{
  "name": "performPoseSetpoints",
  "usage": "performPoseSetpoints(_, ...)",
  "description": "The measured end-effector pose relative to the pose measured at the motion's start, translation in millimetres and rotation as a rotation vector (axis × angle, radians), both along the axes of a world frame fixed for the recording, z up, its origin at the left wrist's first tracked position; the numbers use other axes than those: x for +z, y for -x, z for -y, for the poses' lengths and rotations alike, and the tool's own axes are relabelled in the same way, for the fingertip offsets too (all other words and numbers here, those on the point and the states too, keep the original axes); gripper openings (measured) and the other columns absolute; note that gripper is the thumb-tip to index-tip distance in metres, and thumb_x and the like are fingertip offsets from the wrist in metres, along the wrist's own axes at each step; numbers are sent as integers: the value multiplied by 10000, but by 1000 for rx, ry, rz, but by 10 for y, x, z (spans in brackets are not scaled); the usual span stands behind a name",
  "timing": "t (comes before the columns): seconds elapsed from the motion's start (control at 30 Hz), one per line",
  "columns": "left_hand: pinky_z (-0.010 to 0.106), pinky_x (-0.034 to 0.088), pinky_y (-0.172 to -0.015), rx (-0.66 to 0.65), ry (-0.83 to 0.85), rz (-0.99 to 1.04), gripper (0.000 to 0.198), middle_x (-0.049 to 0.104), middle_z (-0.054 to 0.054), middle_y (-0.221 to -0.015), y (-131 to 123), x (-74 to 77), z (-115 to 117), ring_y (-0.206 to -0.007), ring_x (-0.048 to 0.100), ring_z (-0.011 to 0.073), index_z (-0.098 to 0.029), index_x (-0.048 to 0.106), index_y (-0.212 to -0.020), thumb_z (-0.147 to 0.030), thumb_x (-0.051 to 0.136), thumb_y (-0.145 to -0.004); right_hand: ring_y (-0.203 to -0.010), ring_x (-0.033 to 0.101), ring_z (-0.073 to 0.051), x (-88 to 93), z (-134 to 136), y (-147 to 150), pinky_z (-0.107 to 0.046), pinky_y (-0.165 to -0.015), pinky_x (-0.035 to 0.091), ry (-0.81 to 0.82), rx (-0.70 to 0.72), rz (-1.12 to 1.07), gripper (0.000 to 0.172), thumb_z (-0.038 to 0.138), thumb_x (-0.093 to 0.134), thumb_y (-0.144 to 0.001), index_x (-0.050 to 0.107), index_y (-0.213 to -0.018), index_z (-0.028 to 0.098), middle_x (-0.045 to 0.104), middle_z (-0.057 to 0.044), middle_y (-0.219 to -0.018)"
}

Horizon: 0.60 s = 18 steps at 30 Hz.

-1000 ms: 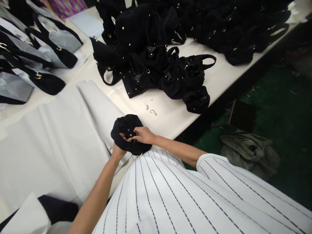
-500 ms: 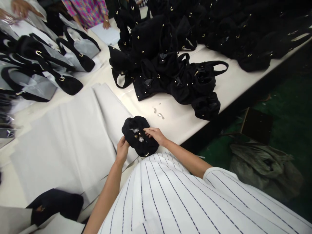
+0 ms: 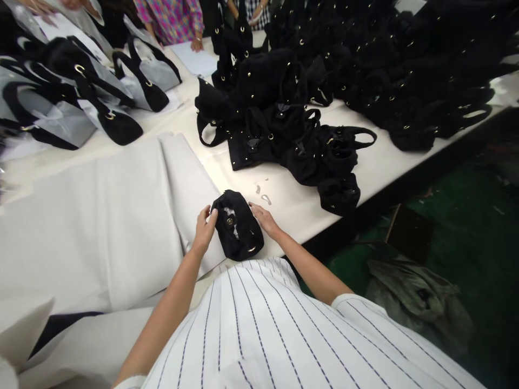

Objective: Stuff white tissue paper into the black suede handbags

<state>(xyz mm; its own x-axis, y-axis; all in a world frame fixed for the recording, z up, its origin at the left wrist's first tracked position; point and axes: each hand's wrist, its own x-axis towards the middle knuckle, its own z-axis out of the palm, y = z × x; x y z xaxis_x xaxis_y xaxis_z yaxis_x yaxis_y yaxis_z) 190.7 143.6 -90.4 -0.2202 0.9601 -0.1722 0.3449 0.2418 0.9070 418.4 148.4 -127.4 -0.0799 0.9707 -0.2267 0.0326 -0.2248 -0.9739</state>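
Observation:
A small black handbag (image 3: 247,233) stands at the table's near edge in front of me. Its top faces up, with a round gold snap and a pale lining or wrapping showing through the narrow opening. My left hand (image 3: 204,229) holds its left side, thumb and fingertips at the upper edge. Against the opposite side, my right hand (image 3: 265,220) presses with its fingers along the fabric, so the bag sits between both hands. The undersides of the fingers are partly hidden.
Large pale sheets (image 3: 130,216) cover the table to the left. Black bags (image 3: 275,140) are heaped ahead and to the right; grey-and-black bags (image 3: 65,119) stand at back left. Small scraps (image 3: 265,199) lie ahead. Co-workers' hands (image 3: 197,43) show across the table. A crumpled sack (image 3: 421,302) lies on the floor.
My right hand has moved from the bag's opening to its right side. My left hand has shifted up along the left side. The bag's rounded top is now longer and its opening narrower.

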Motion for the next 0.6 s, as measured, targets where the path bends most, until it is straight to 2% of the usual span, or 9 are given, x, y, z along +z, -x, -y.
performPoseSetpoints(0.07, 425, 470, -962, 59, 15, -190, 605, 578, 148, -1200, -119, 79, 123, -1086, 584, 261, -157, 549, -1186, -601, 619, -779, -1242, 532, -214, 99, 86, 95, -374, -1059, 406, -69, 5, 83, 495, 575, 562, -859, 648, -1214, 241, 594, -64, -1328)
performPoseSetpoints(0.17, 386, 502, -809, 84, 171, -326, 560, 631, 87, -1000, -248, 173, 319, -867, 626, 227, -162, 550, -1090, -581, 656, -734, -1051, 603, -207, 234, 220, 210, -339, -917, 475, -146, -1, 322, 440, 475, 680, -794, 672, -1149, 217, 642, -69, -1137)
performPoseSetpoints(0.23, 356, 489, -741, 55, 254, -356, 469, 645, 62, -922, -294, 207, 383, -809, 631, 224, -175, 558, -1029, -537, 646, -743, -872, 608, -180, 288, 272, 293, -310, -798, 486, -167, -8, 467, 333, 415, 682, -797, 698, -1056, 206, 632, -40, -950)
performPoseSetpoints(0.3, 345, 473, -714, 32, 257, -412, 379, 655, 65, -887, -303, 207, 394, -813, 638, 244, -183, 568, -980, -485, 627, -759, -744, 572, -155, 311, 291, 396, -286, -713, 468, -172, -17, 550, 235, 379, 681, -798, 703, -947, 198, 585, -5, -818)
performPoseSetpoints(0.43, 353, 468, -760, 20, 99, -449, 255, 676, 88, -953, -257, 87, 387, -912, 649, 283, -207, 593, -967, -406, 562, -811, -689, 540, -145, 311, 284, 621, -272, -657, 437, -227, -27, 625, 134, 304, 685, -782, 642, -837, 190, 559, 13, -765)
performPoseSetpoints(0.6, 392, 462, -729, 79, 31, -331, 217, 675, 75, -828, -197, -99, 404, -802, 650, 311, -224, 612, -867, -416, 614, -767, -728, 548, -177, 339, 285, 774, -301, -690, 447, -318, 71, 735, 92, 258, 662, -796, 608, -826, 190, 577, -24, -797)
